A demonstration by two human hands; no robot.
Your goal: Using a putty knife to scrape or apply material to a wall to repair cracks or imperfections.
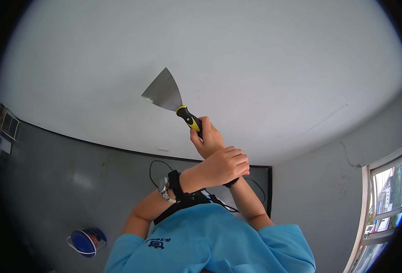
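My right hand (pixel 209 138) is wrapped round the black and yellow handle of a putty knife (pixel 164 92). Its wide metal blade points up and to the left in front of the white wall; whether it touches the wall I cannot tell. My left hand (pixel 230 164) crosses over from the left and closes around my right wrist, where a black wristband (pixel 231 183) partly shows. A silver watch (pixel 163 185) and a black band (pixel 175 183) circle my left wrist.
The large white wall (pixel 264 68) meets the grey floor (pixel 82 182) along a dark skirting. A bucket with a blue lid (pixel 83 242) stands at the lower left. On the right are a cracked side wall (pixel 328 164) and a window (pixel 387 195). A dark cable (pixel 151 170) loops near me.
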